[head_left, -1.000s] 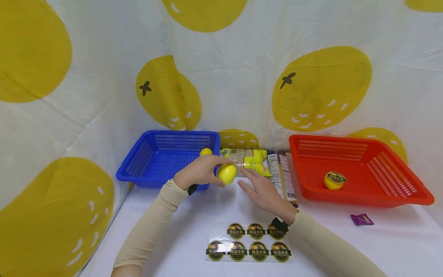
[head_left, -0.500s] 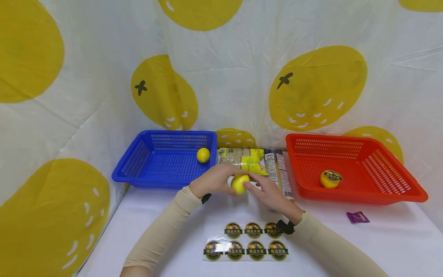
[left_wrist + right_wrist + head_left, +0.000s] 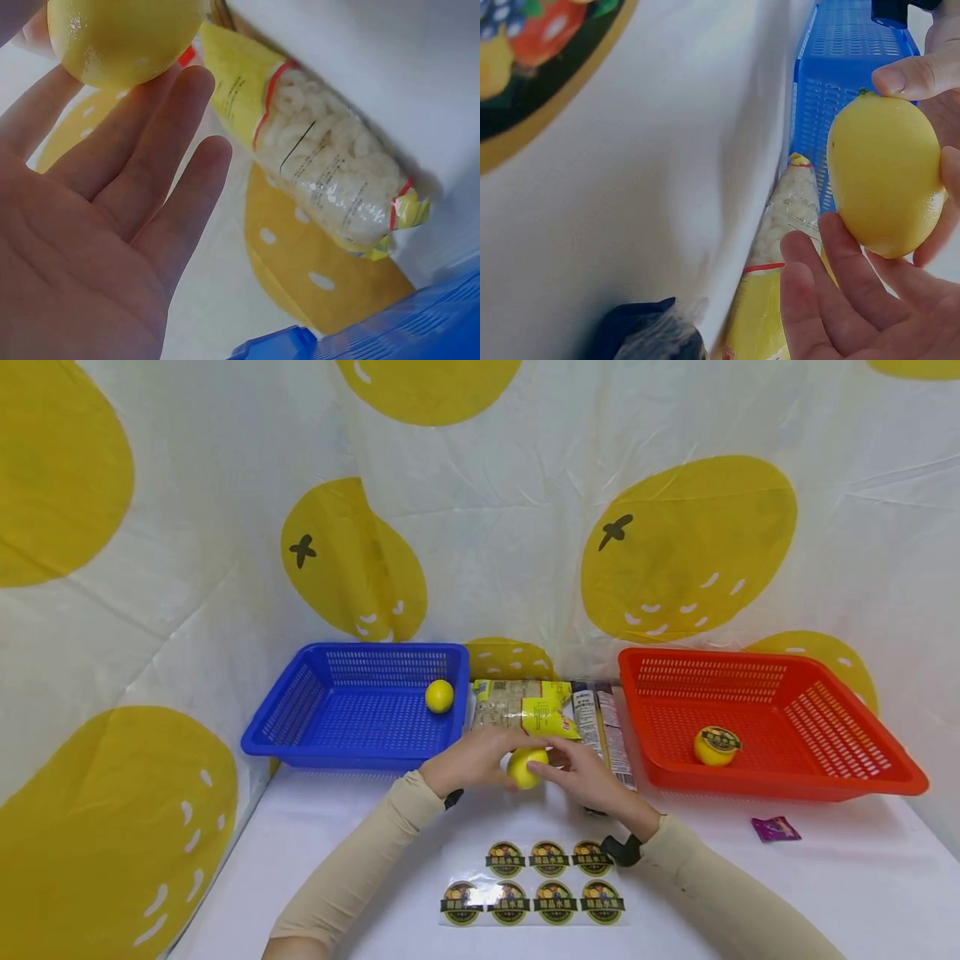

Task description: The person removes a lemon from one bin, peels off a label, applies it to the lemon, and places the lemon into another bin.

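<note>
Both hands hold one yellow lemon [image 3: 521,770] above the white table. My left hand [image 3: 474,760] reaches round it from the left; in the left wrist view its fingers lie along the lemon [image 3: 124,37]. My right hand [image 3: 592,778] grips from the right, thumb across the near side. The right wrist view shows a thumb at the stem end of the lemon [image 3: 885,176] and fingertips round its lower end. Below the hands lies a clear sheet [image 3: 465,857] with two rows of round fruit stickers. A second lemon [image 3: 439,696] sits in the blue basket [image 3: 330,754].
At right, a red basket [image 3: 795,787] contains a lemon [image 3: 711,755] bearing a round sticker. Yellow-and-clear food bags [image 3: 513,702] and long packets [image 3: 617,739] lie between the baskets. A small purple packet [image 3: 777,829] is in front of the red basket. Patterned cloth hangs behind.
The left hand has brought the lemon right and toward the body, away from the blue basket. The right hand, apart from it a second ago, now grips it too.
</note>
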### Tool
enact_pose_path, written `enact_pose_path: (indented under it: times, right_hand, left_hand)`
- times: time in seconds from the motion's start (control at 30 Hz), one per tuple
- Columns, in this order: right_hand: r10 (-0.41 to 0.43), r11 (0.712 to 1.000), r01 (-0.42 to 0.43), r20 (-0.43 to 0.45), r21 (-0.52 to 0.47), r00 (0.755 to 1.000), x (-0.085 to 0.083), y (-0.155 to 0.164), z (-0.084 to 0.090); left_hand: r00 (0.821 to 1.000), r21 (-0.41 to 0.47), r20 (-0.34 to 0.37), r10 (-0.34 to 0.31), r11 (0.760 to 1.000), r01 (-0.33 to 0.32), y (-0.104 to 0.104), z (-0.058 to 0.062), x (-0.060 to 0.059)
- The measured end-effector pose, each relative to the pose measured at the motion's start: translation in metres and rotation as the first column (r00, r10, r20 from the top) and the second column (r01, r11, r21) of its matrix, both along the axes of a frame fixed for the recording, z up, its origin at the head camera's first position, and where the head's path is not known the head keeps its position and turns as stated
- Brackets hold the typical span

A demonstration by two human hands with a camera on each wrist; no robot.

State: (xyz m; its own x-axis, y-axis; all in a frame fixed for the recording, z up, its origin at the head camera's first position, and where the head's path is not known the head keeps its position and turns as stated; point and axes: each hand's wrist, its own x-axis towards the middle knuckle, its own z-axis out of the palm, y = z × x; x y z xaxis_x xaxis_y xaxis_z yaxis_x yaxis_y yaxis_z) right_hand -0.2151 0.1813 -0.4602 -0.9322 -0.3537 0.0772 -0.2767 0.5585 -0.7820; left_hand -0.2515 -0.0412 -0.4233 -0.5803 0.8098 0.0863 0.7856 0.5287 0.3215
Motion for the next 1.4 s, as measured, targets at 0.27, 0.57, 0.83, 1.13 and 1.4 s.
enact_pose_path:
  times: [0.27,0.57,0.83,1.13,1.4]
  right_hand:
    - [-0.075,0.997,0.075,0.072,0.001,0.995,0.001,0.001,-0.001]
    - [-0.105,0.994,0.105,0.106,0.008,0.989,0.002,0.004,-0.002]
    - [-0.098,0.994,0.092,0.115,0.054,0.989,0.004,0.007,-0.007]
    - [0.012,0.988,-0.019,0.046,0.153,0.999,0.003,0.011,-0.009]
    - [0.057,0.974,-0.051,-0.017,0.222,0.998,0.003,0.011,-0.011]
  left_hand:
    - [0.998,0.031,0.006,0.067,0.997,-0.067,0.001,-0.012,0.004]
    - [0.983,0.073,0.025,0.180,0.981,-0.182,0.013,-0.029,0.015]
    - [0.978,0.093,0.065,0.201,0.974,-0.206,0.013,-0.037,0.016]
    - [0.985,0.062,0.060,0.160,0.985,-0.164,0.010,-0.042,0.014]
    - [0.987,0.049,0.061,0.151,0.987,-0.154,0.010,-0.045,0.014]
